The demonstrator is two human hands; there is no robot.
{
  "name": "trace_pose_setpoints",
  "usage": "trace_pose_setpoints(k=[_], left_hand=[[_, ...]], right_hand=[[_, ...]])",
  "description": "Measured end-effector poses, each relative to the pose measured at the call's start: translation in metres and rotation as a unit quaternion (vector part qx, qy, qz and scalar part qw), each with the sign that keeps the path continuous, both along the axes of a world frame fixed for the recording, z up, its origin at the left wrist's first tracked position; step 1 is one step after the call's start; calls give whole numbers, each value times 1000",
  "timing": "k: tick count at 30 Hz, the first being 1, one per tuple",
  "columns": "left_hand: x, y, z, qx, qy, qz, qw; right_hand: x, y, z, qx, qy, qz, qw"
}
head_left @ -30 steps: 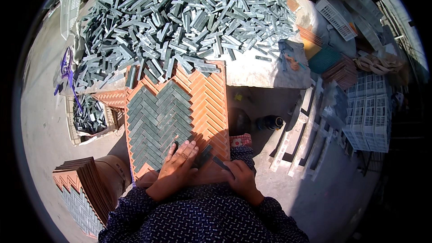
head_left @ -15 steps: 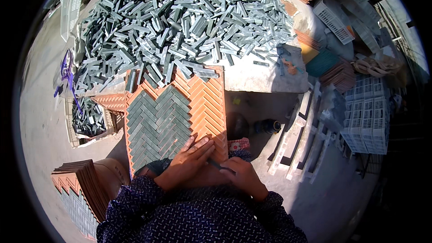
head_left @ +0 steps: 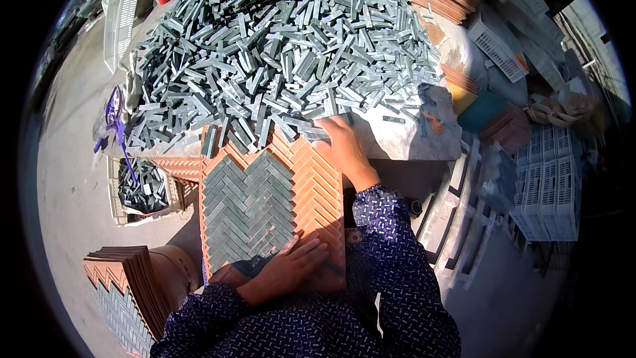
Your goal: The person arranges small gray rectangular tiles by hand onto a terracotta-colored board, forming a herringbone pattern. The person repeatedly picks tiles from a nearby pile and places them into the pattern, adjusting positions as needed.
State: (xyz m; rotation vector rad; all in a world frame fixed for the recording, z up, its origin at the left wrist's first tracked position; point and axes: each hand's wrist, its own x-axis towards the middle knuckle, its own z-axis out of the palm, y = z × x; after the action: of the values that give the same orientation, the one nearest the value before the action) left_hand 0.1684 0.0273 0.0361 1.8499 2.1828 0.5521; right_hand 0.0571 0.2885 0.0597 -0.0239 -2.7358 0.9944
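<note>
An orange herringbone tray (head_left: 317, 185) lies in front of me, its left and middle columns filled with dark green strip tiles (head_left: 248, 189). The right column shows bare orange slots. My left hand (head_left: 288, 269) rests flat, fingers stretched, across the tray's near part and hides some slots. At the tray's far right corner, my right hand (head_left: 346, 154) reaches to the edge of a large heap of loose strip tiles (head_left: 285, 46). Its thumb and fingers are apart around the end of a grey strip (head_left: 313, 133); no firm hold shows.
Stacked filled trays (head_left: 126, 292) stand at the lower left, near a crate of tile pieces (head_left: 173, 202). White crates (head_left: 546, 182) and a slatted pallet (head_left: 457, 225) are on the right. Purple strapping (head_left: 116, 126) hangs at the table's left.
My right hand has moved from the tray's near right corner, where a dark strip lay at its fingers, forward to the heap. My left hand stays on the tray; the view has shifted.
</note>
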Motion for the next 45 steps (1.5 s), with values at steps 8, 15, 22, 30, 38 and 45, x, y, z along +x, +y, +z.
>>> trace_pose_setpoints(k=[8,15,22,30,38,45], left_hand=[[-172,39,45,124,66,328,934],[-242,79,15,27,69,319,945],[-239,75,9,155,50,267,950],[-242,67,11,125,35,209,969],[-227,60,27,165,-60,58,983],[-199,47,39,140,-54,131,980]], right_hand=[[-29,6,0,90,87,-114,986],[-89,-16,-5,110,-54,-71,990],[-61,-22,-3,71,38,-6,997],[-51,-24,4,82,31,63,994],[8,-16,-5,-66,62,108,990],[69,6,-10,-167,90,-39,981]])
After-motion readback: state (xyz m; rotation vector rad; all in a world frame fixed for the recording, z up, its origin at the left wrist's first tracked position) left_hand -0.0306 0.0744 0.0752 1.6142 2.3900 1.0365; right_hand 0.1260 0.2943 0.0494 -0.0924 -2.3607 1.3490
